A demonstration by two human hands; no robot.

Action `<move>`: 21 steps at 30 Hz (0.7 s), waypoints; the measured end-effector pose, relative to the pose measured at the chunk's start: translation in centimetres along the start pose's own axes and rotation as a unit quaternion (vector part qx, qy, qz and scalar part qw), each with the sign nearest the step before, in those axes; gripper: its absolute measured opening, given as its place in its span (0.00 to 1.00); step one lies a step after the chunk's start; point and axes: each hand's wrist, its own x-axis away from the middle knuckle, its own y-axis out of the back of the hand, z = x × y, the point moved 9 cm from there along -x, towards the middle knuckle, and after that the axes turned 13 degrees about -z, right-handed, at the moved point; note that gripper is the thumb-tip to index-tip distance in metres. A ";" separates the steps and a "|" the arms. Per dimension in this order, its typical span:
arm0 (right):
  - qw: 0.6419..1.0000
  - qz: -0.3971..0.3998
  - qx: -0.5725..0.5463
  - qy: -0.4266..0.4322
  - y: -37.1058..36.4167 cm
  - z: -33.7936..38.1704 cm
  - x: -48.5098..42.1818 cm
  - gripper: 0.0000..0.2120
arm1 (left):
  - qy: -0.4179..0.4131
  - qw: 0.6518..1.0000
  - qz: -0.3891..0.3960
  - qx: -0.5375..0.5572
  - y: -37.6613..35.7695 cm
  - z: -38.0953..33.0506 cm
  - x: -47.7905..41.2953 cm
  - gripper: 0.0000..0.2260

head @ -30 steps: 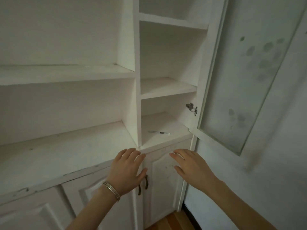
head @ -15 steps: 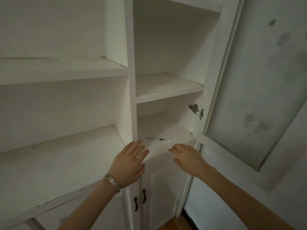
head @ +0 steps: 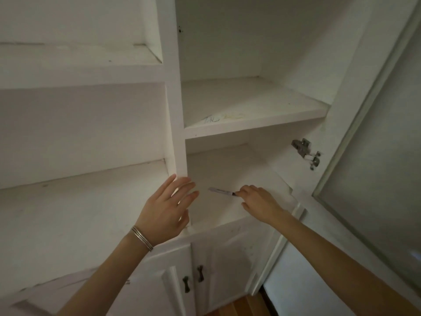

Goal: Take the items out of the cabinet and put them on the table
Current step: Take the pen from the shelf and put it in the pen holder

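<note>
The left hand (head: 164,213), fingers spread and holding nothing, hovers in front of the cabinet's upright divider (head: 177,110). Just to its right a pen (head: 222,191) lies flat on the lowest open shelf (head: 227,165). The right hand (head: 259,204) reaches its curled fingertips to the pen's dark end, the thumb lower. Whether it has a pinch yet cannot be told. A grip this close to the tip could let the pen pivot, slip or roll deeper in. Further right, the open glass door (head: 376,167) could catch the forearm as it pulls out.

Cabinet (head: 173,110) matt white-painted wood; hinge (head: 305,151) shiny metal.
</note>
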 end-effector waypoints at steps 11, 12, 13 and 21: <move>1.000 -0.011 -0.010 -0.010 -3.5 -0.7 -3.2 0.14 | 0.001 1.000 -0.012 -0.010 0.0 0.2 0.0 0.17; 1.000 -0.011 -0.006 -0.010 -3.7 -0.8 -3.2 0.12 | 0.000 1.000 -0.011 -0.010 0.0 0.2 0.0 0.16; 1.000 -0.009 -0.001 -0.013 -3.8 -0.9 -3.2 0.12 | 0.001 1.000 -0.011 -0.010 0.0 0.2 0.0 0.16; 0.991 -0.027 -0.074 -0.111 -1.6 -0.8 -1.8 0.10 | 0.009 1.000 0.009 0.007 0.1 -0.1 0.3 0.16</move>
